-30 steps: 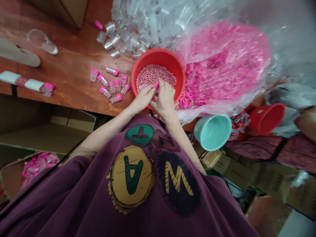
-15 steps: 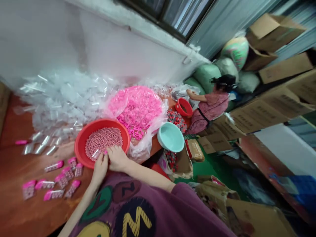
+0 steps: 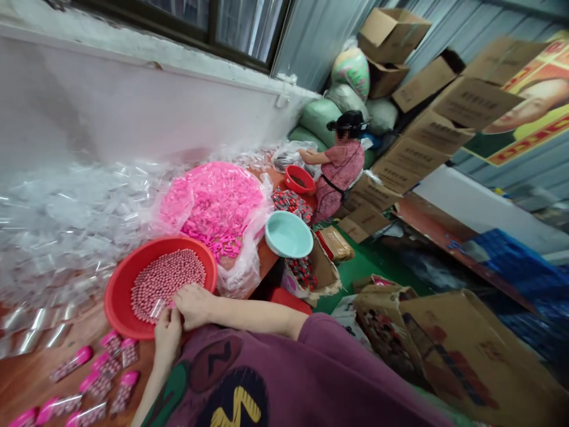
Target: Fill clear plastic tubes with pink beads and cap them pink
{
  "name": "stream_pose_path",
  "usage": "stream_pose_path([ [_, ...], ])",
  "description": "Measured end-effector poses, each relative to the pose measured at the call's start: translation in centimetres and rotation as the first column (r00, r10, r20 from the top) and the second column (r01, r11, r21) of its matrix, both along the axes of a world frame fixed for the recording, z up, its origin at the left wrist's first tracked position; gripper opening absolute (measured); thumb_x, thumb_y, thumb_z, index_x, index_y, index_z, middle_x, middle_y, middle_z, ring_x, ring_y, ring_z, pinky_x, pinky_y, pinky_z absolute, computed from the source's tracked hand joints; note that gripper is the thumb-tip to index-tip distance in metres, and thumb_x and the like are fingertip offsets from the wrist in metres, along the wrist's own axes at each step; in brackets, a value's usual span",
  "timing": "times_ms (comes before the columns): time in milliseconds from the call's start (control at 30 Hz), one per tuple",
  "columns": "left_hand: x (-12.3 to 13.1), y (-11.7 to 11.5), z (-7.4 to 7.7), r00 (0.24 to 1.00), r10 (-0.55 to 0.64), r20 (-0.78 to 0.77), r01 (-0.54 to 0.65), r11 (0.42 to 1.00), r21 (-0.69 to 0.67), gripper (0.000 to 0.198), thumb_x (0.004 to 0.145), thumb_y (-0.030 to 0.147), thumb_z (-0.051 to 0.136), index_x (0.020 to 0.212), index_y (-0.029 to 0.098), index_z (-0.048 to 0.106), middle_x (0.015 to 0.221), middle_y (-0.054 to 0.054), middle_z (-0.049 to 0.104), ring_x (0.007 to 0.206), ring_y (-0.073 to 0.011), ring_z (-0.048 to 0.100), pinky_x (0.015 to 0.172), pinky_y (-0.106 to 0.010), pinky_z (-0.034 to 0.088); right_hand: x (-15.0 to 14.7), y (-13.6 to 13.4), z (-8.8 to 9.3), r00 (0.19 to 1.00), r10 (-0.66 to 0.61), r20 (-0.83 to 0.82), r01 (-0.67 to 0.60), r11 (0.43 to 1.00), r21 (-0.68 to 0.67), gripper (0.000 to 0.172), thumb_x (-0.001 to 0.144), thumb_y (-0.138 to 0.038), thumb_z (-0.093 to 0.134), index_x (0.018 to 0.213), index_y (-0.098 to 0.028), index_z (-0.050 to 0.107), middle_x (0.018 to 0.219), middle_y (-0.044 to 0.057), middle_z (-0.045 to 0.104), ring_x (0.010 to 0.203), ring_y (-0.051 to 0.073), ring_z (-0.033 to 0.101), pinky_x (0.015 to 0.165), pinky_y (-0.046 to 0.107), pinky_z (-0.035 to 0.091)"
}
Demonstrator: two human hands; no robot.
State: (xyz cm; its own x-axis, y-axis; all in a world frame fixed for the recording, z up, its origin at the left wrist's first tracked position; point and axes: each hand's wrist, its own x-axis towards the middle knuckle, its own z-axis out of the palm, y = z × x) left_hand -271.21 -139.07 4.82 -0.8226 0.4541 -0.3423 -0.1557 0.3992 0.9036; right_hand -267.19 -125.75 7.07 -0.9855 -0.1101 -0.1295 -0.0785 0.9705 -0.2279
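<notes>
A red bowl (image 3: 116,284) of small pink beads (image 3: 166,279) stands at the table edge before me. Over its near rim my hands meet, both with closed fingers. My left hand (image 3: 168,333) grips a small clear plastic container (image 3: 157,308), which sticks out above the beads. Pressed against it, my right hand (image 3: 194,305) pinches at a bit of bright pink between the two hands, apparently a cap. Fingers hide most of that pink part. Left of the bowl lie several bead-filled clear containers with pink caps (image 3: 125,379).
Clear empty containers (image 3: 66,219) are heaped along the wall. Behind the bowl sits a plastic bag of pink caps (image 3: 217,201). A light blue basin (image 3: 288,234) stands right of it. Another person (image 3: 340,169) works by a smaller red bowl (image 3: 300,179). Cardboard boxes (image 3: 480,356) crowd the right.
My view has swung to the right, so the table things sit further left and a wall poster shows. My hands stay together at the bowl's near rim, around the container.
</notes>
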Motion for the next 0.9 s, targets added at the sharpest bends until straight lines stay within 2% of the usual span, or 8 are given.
stream_pose_path([
  [67, 0.2, 0.3, 0.6, 0.999, -0.02, 0.045, 0.019, 0.999, 0.035, 0.035, 0.08, 0.06, 0.053, 0.084, 0.026, 0.06, 0.082, -0.003, 0.069, 0.085, -0.0292, 0.067, 0.078, -0.041, 0.059, 0.4, 0.1, 0.1, 1.0, -0.018, 0.013, 0.018, 1.0, 0.019, 0.045, 0.094, -0.044, 0.07, 0.116, -0.004, 0.068, 0.113, 0.018, 0.074, 0.106, 0.032, 0.068, 0.092, 0.042, 0.054],
  [200, 0.2, 0.7, 0.9, 0.989, 0.024, 0.148, -0.037, 0.995, 0.089, 0.034, 0.076, 0.06, 0.056, 0.08, 0.026, 0.058, 0.077, -0.002, 0.065, 0.082, -0.026, 0.065, 0.078, -0.04, 0.059, 1.1, -0.3, -0.3, 0.995, -0.095, 0.008, 0.095, 0.994, 0.057, 0.055, 0.093, -0.046, 0.073, 0.129, -0.006, 0.061, 0.12, 0.017, 0.072, 0.109, 0.031, 0.068, 0.09, 0.042, 0.054],
  [400, 0.4, 1.5, -1.2, 0.938, 0.092, 0.334, -0.157, 0.972, 0.173, 0.047, 0.064, 0.063, 0.069, 0.087, 0.022, 0.062, 0.086, -0.002, 0.071, 0.08, -0.0226, 0.065, 0.075, -0.038, 0.057, 1.7, -0.5, -0.4, 0.989, -0.146, 0.013, 0.145, 0.987, 0.072, 0.075, 0.094, -0.048, 0.07, 0.149, -0.004, 0.045, 0.13, 0.018, 0.069, 0.114, 0.033, 0.067, 0.092, 0.046, 0.054],
  [500, 0.7, 2.1, -1.6, 0.902, 0.101, 0.419, -0.204, 0.956, 0.209, 0.045, 0.06, 0.059, 0.075, 0.085, 0.023, 0.065, 0.087, 0.0, 0.071, 0.083, -0.0233, 0.067, 0.078, -0.038, 0.057, 1.8, 0.1, 0.3, 0.987, -0.157, 0.042, 0.153, 0.985, 0.077, 0.069, 0.093, -0.045, 0.071, 0.144, -0.003, 0.05, 0.129, 0.017, 0.069, 0.115, 0.032, 0.066, 0.095, 0.045, 0.053],
  [600, 0.9, 2.6, -0.3, 0.893, 0.042, 0.448, -0.161, 0.959, 0.231, 0.035, 0.065, 0.054, 0.076, 0.081, 0.026, 0.064, 0.084, 0.004, 0.071, 0.086, -0.0223, 0.067, 0.08, -0.035, 0.056, 1.8, 0.6, 1.0, 0.98, -0.165, 0.114, 0.16, 0.986, 0.05, 0.055, 0.094, -0.043, 0.071, 0.131, -0.003, 0.06, 0.126, 0.017, 0.07, 0.116, 0.032, 0.066, 0.097, 0.044, 0.052],
  [733, 1.1, 3.1, 2.9, 0.911, -0.004, 0.413, -0.071, 0.983, 0.168, 0.026, 0.059, 0.047, 0.075, 0.069, 0.026, 0.064, 0.07, 0.008, 0.067, 0.076, -0.0176, 0.062, 0.074, -0.03, 0.053, 2.2, 1.1, 1.3, 0.976, -0.176, 0.127, 0.18, 0.983, -0.025, 0.047, 0.095, -0.037, 0.072, 0.125, -0.002, 0.064, 0.128, 0.019, 0.071, 0.117, 0.033, 0.065, 0.099, 0.044, 0.051],
  [833, 1.3, 3.4, 4.7, 0.91, -0.126, 0.395, 0.084, 0.989, 0.122, 0.017, 0.056, 0.046, 0.07, 0.058, 0.03, 0.065, 0.061, 0.011, 0.063, 0.066, -0.0161, 0.056, 0.068, -0.029, 0.048, 3.2, 1.2, 1.2, 0.963, -0.247, 0.109, 0.254, 0.966, -0.052, 0.044, 0.096, -0.034, 0.07, 0.126, -0.002, 0.065, 0.128, 0.019, 0.072, 0.117, 0.032, 0.066, 0.099, 0.044, 0.05],
  [900, 1.5, 3.7, 5.0, 0.907, -0.222, 0.357, 0.203, 0.975, 0.091, 0.011, 0.057, 0.047, 0.067, 0.053, 0.036, 0.066, 0.056, 0.015, 0.063, 0.061, -0.0168, 0.054, 0.065, -0.03, 0.045, 4.2, 1.2, 0.9, 0.946, -0.311, 0.093, 0.316, 0.947, -0.049, 0.037, 0.098, -0.03, 0.068, 0.124, -0.004, 0.067, 0.128, 0.017, 0.073, 0.116, 0.031, 0.067, 0.099, 0.043, 0.05],
])
